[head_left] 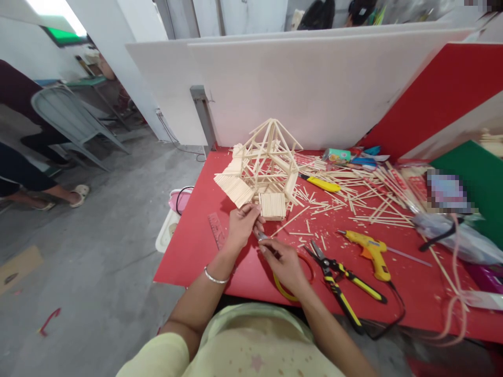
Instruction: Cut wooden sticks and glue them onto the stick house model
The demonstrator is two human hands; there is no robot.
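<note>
A model house frame of thin wooden sticks (271,157) stands on the red tabletop, with stick panels on its sides and a peaked open top. My left hand (242,225) is closed, its fingertips pinched at the near edge of the model, beside a small square stick panel (272,205). What lies between those fingers is hidden. Just below and to the right, my right hand (283,262) is closed around a small greyish thing (261,236) that I cannot make out. Its tip meets the left fingers. Under the right wrist lies a yellow and red ring (281,289).
Loose sticks (353,188) and offcuts cover the table's right side. Among them lie a yellow utility knife (323,183), yellow-black cutters (338,277) and a corded yellow glue gun (369,250). A clear ruler (216,230) is at left. White boards (294,89) stand behind.
</note>
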